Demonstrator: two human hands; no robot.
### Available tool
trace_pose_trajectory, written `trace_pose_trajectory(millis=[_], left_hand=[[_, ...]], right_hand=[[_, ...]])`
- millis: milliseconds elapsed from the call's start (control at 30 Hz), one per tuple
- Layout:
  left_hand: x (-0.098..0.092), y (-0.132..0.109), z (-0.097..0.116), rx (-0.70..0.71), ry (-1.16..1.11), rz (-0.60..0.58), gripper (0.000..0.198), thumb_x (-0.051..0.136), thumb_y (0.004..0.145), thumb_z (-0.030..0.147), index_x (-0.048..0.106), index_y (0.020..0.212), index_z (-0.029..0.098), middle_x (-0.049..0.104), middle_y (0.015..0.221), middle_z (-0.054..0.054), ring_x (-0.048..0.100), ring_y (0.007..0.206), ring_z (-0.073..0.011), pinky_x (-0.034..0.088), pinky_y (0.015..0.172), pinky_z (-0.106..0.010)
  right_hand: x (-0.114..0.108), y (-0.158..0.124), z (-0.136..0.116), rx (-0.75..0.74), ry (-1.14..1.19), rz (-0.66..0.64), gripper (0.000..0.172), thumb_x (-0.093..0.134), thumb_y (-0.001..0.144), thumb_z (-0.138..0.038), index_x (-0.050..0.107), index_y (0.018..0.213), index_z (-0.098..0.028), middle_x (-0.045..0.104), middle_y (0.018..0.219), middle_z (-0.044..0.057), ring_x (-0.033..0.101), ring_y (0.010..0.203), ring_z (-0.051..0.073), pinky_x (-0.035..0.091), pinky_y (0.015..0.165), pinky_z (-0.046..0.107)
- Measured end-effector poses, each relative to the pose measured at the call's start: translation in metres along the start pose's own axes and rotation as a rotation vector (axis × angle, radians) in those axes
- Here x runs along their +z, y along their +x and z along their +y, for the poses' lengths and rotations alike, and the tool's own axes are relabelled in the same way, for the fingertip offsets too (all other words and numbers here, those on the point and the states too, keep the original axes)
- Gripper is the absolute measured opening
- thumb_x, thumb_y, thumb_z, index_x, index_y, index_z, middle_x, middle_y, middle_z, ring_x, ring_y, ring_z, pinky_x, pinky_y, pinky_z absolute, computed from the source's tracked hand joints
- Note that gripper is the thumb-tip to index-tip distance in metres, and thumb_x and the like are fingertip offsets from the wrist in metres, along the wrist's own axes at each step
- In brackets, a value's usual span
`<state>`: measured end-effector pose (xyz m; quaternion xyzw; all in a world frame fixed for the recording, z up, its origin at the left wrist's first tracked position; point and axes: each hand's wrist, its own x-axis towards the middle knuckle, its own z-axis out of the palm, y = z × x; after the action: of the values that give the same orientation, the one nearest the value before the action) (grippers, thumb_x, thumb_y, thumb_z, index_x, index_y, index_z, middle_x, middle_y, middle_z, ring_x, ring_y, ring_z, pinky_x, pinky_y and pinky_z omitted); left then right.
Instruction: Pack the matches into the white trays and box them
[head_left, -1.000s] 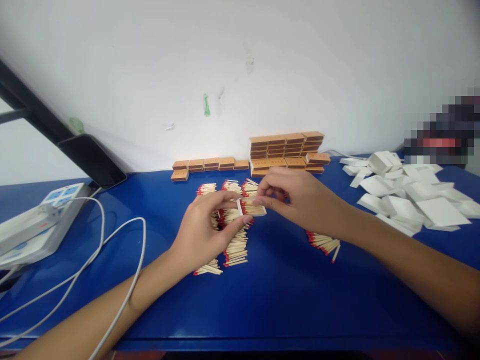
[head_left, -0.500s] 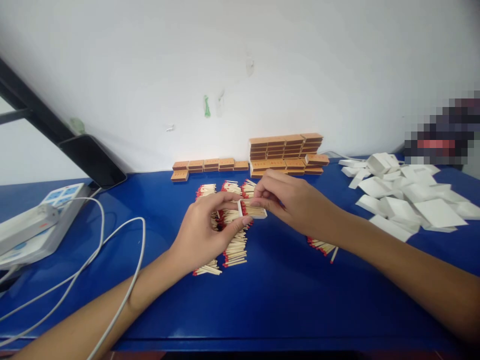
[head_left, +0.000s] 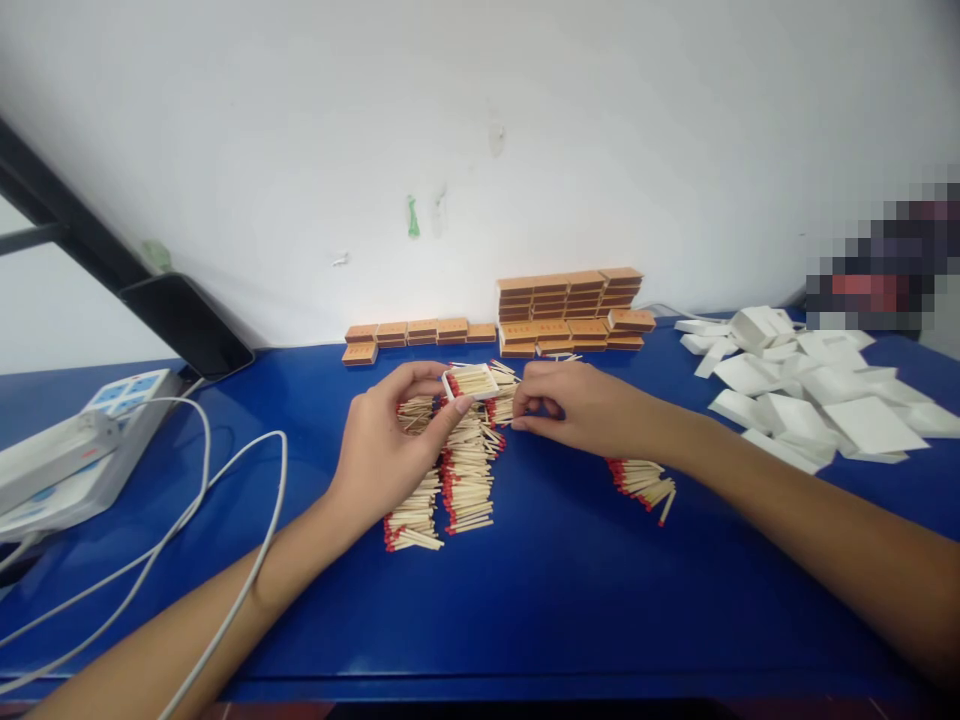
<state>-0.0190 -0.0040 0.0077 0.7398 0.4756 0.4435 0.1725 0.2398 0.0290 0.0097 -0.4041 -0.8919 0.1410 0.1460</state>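
Observation:
My left hand (head_left: 394,435) is closed on a small white matchbox tray (head_left: 491,390), thumb at the near side and fingers at the far side. Red-tipped matches (head_left: 471,381) lie lengthwise inside it. The tray is held over rows of loose matches (head_left: 469,490) spread on the blue table. My right hand (head_left: 574,402) is just right of the tray, its fingers curled at the edge of the right row of matches. Whether a match is between those fingertips is hidden. A smaller fan of matches (head_left: 643,482) lies in front of the right wrist.
Brown matchboxes (head_left: 570,300) are stacked against the wall, with a lower row (head_left: 409,330) to their left. White empty trays (head_left: 817,390) are heaped at right. A power strip (head_left: 97,440), a black phone-like slab (head_left: 191,320) and a white cable (head_left: 281,480) across my left forearm occupy the left.
My left hand has moved the tray left and slightly up. My right hand has come away from the matches in the tray to the right row on the table.

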Motion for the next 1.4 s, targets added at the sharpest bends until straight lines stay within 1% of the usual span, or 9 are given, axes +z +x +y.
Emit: trace_pose_trajectory(millis=[200,433,600,767,900,1033,1133,1267,1400], left_hand=[[0.002,-0.006,0.003,0.011,-0.006,-0.048,0.030,0.080,0.092,0.040,0.072,0.115,0.024,0.081,0.111,-0.004,0.078,0.104,-0.0245,0.060,0.094,-0.038],[0.002,-0.003,0.003,0.020,-0.002,-0.041,0.029,0.080,0.092,0.038,0.072,0.115,0.024,0.081,0.111,-0.003,0.078,0.103,-0.0236,0.060,0.094,-0.038],[0.003,-0.004,0.002,0.023,0.007,-0.053,0.029,0.081,0.091,0.038,0.072,0.113,0.024,0.082,0.109,-0.003,0.079,0.102,-0.0242,0.059,0.095,-0.039],[0.003,-0.005,0.003,0.010,0.005,-0.066,0.029,0.081,0.090,0.039,0.071,0.113,0.024,0.081,0.111,-0.004,0.079,0.103,-0.0244,0.060,0.092,-0.038],[0.002,-0.003,0.003,0.020,0.034,-0.055,0.029,0.081,0.091,0.039,0.071,0.113,0.023,0.081,0.111,-0.005,0.079,0.103,-0.0249,0.060,0.093,-0.039],[0.003,-0.003,0.000,0.025,0.030,-0.069,0.028,0.081,0.090,0.038,0.071,0.112,0.023,0.082,0.108,-0.004,0.080,0.101,-0.0242,0.061,0.088,-0.036],[0.005,-0.005,-0.001,0.053,0.021,-0.110,0.028,0.081,0.091,0.038,0.071,0.113,0.024,0.083,0.106,-0.003,0.080,0.101,-0.0240,0.060,0.089,-0.036],[0.007,-0.009,0.000,0.089,0.066,-0.109,0.033,0.084,0.089,0.043,0.072,0.114,0.026,0.082,0.112,-0.003,0.079,0.105,-0.0261,0.058,0.097,-0.040],[0.007,-0.010,0.002,0.086,0.050,-0.116,0.034,0.084,0.088,0.045,0.072,0.114,0.026,0.081,0.110,-0.002,0.080,0.101,-0.0251,0.058,0.097,-0.041]], right_hand=[[0.010,0.001,0.011,-0.011,-0.055,-0.029,0.009,0.060,0.096,-0.023,0.063,0.088,-0.020,0.063,0.090,0.005,0.057,0.080,0.018,0.040,0.071,0.031],[-0.004,-0.002,0.015,-0.024,-0.015,-0.156,0.008,0.059,0.097,-0.019,0.065,0.091,-0.021,0.065,0.099,0.007,0.059,0.083,0.019,0.041,0.072,0.031],[-0.007,-0.001,0.012,-0.009,-0.007,-0.138,0.007,0.061,0.099,-0.024,0.067,0.098,-0.021,0.065,0.101,0.007,0.059,0.086,0.020,0.041,0.073,0.031],[-0.002,-0.001,0.014,0.000,-0.015,-0.140,0.011,0.057,0.097,-0.017,0.065,0.091,-0.020,0.066,0.097,0.007,0.060,0.083,0.020,0.042,0.074,0.032],[-0.011,-0.006,0.011,0.013,-0.008,-0.149,0.012,0.054,0.098,-0.021,0.062,0.090,-0.020,0.068,0.097,0.008,0.061,0.082,0.020,0.044,0.074,0.033],[-0.028,-0.009,-0.006,0.023,0.036,0.040,0.019,0.054,0.103,-0.035,0.064,0.093,-0.022,0.068,0.090,0.005,0.060,0.078,0.020,0.042,0.069,0.032],[-0.027,-0.010,-0.020,0.002,0.065,0.199,0.020,0.056,0.103,-0.036,0.064,0.092,-0.023,0.066,0.085,0.003,0.058,0.075,0.018,0.041,0.068,0.032],[-0.010,-0.010,-0.030,-0.061,0.056,0.231,0.012,0.057,0.102,-0.026,0.064,0.094,-0.021,0.064,0.090,0.004,0.059,0.079,0.017,0.042,0.071,0.031],[-0.001,-0.010,-0.033,-0.060,0.046,0.227,0.012,0.057,0.103,-0.025,0.064,0.094,-0.021,0.062,0.089,0.003,0.057,0.076,0.017,0.040,0.069,0.031]])
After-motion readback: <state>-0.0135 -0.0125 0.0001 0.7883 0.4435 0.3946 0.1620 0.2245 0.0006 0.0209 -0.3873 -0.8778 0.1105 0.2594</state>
